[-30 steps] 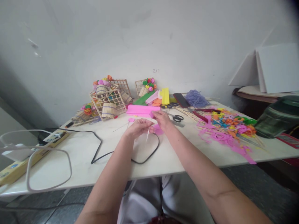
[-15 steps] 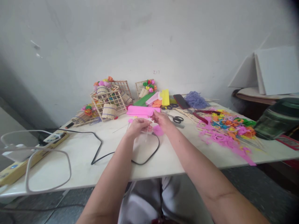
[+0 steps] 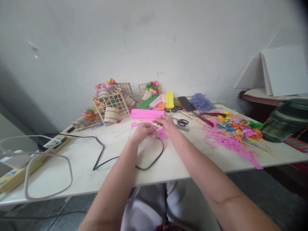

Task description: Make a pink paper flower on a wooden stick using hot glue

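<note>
Over the middle of the table, my left hand (image 3: pixel 144 131) is closed in a pinch on a thin pale wire (image 3: pixel 153 138), whose end points down. Just to its right, my right hand (image 3: pixel 166 124) is also pinched, its fingertips close to the left ones; what lies between them is too small to make out. Beneath my right hand a pink paper piece (image 3: pixel 162 134) shows on the table. A folded strip of pink crepe paper (image 3: pixel 146 114) lies right behind both hands. Left of them is a small pink paper round (image 3: pixel 134 124) beside thin wires.
Stick baskets (image 3: pixel 112 106) with paper flowers stand back left. Scissors (image 3: pixel 183 122), red-handled pliers (image 3: pixel 205 120), a phone (image 3: pixel 185 104) and colourful paper scraps (image 3: pixel 238 133) lie right, near a green bottle (image 3: pixel 286 120). A black cable (image 3: pixel 96 160) and yellow power strip (image 3: pixel 36 163) occupy the left.
My right fingertips have moved slightly down, closer to my left hand. The wire's lower end has shifted a little. The view has drifted slightly.
</note>
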The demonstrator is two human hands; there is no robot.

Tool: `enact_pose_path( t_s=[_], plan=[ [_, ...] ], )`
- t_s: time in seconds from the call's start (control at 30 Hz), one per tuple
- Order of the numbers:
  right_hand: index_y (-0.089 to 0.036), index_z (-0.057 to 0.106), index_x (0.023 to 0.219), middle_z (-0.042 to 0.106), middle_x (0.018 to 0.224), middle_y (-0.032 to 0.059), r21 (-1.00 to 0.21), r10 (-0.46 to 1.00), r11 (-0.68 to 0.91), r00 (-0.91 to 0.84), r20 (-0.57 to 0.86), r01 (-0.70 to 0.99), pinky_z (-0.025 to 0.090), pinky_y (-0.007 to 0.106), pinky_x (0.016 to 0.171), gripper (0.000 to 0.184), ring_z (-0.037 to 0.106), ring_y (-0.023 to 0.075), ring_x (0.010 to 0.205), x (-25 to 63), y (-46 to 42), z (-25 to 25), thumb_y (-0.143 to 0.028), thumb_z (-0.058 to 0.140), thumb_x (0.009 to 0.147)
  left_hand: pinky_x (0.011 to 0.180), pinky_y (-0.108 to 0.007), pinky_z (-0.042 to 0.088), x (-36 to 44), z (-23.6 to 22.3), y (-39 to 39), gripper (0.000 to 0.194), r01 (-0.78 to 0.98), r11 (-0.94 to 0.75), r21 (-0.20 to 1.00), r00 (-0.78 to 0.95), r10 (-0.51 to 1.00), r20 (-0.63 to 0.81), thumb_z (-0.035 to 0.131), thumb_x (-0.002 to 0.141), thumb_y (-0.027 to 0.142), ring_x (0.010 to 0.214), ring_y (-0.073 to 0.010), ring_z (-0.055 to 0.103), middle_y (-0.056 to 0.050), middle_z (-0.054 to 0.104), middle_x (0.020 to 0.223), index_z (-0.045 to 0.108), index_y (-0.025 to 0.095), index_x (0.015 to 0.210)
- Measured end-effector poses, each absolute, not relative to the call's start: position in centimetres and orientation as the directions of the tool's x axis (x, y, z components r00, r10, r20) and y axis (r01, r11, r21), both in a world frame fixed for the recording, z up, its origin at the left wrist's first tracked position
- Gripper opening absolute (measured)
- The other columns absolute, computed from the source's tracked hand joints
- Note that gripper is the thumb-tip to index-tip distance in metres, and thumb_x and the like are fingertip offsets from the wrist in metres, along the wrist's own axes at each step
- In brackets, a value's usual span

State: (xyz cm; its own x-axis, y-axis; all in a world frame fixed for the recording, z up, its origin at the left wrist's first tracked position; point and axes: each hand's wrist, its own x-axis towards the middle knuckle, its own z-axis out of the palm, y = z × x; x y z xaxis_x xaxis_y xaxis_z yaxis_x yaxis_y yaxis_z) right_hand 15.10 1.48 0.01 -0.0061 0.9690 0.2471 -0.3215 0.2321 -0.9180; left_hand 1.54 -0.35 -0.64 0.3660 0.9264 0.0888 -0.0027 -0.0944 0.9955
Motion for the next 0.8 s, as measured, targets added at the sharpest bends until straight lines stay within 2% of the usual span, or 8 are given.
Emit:
enact_pose_path(
  t_s=[0.13,0.3,0.53,0.7,0.8],
  plan=[
    [-0.014,0.058,0.052,0.065,0.060,0.0041,-0.926,0.973,0.215,-0.012,0.230,-0.310,0.028,0.022,0.045,0.018,0.043,0.0065,0.046,15.01,1.28,0.07,-0.028,0.068,0.056,0.058,-0.029,0.049,1.41,-0.63,-0.34,0.031,-0.017,-0.079,0.997,0.360,0.930,0.079,0.071,0.058,0.034,0.055,-0.0166,0.062,-0.007,0.065,0.062,0.061,0.010,0.075],
    [-0.014,0.062,0.063,0.067,0.072,0.0060,-0.937,0.979,0.176,-0.044,0.198,-0.301,0.028,0.021,0.045,0.021,0.047,0.0086,0.052,15.33,1.06,0.26,-0.034,0.066,0.060,0.058,-0.029,0.049,1.20,-0.44,-0.43,0.031,-0.028,-0.059,0.998,0.372,0.926,0.065,0.071,0.058,0.033,0.055,-0.0166,0.062,-0.007,0.065,0.062,0.062,0.009,0.075],
    [-0.015,0.056,0.054,0.065,0.060,0.0043,-0.936,0.980,0.192,0.004,0.200,-0.294,0.027,0.021,0.045,0.019,0.047,0.0084,0.050,15.50,1.20,0.24,-0.030,0.067,0.057,0.055,-0.027,0.049,1.25,-0.45,-0.37,0.028,-0.003,-0.048,0.999,0.429,0.902,0.044,0.070,0.059,0.031,0.055,-0.0163,0.062,-0.008,0.065,0.063,0.062,0.009,0.074],
    [-0.015,0.061,0.062,0.067,0.066,0.0052,-0.942,0.982,0.165,-0.038,0.184,-0.293,0.025,0.021,0.042,0.021,0.048,0.0091,0.051,15.60,1.33,0.13,-0.035,0.065,0.058,0.053,-0.025,0.048,1.10,-0.59,-0.34,0.027,0.010,-0.062,0.998,0.427,0.903,0.051,0.069,0.060,0.032,0.055,-0.0163,0.062,-0.007,0.065,0.063,0.061,0.010,0.074],
    [-0.014,0.060,0.059,0.065,0.061,0.0046,-0.940,0.981,0.180,-0.010,0.191,-0.288,0.024,0.021,0.041,0.020,0.047,0.0079,0.047,15.58,1.29,0.22,-0.033,0.066,0.058,0.050,-0.024,0.047,1.15,-0.56,-0.44,0.028,0.040,-0.062,0.997,0.443,0.896,0.038,0.070,0.059,0.032,0.055,-0.0163,0.062,-0.008,0.065,0.064,0.061,0.010,0.074]
  ],
)
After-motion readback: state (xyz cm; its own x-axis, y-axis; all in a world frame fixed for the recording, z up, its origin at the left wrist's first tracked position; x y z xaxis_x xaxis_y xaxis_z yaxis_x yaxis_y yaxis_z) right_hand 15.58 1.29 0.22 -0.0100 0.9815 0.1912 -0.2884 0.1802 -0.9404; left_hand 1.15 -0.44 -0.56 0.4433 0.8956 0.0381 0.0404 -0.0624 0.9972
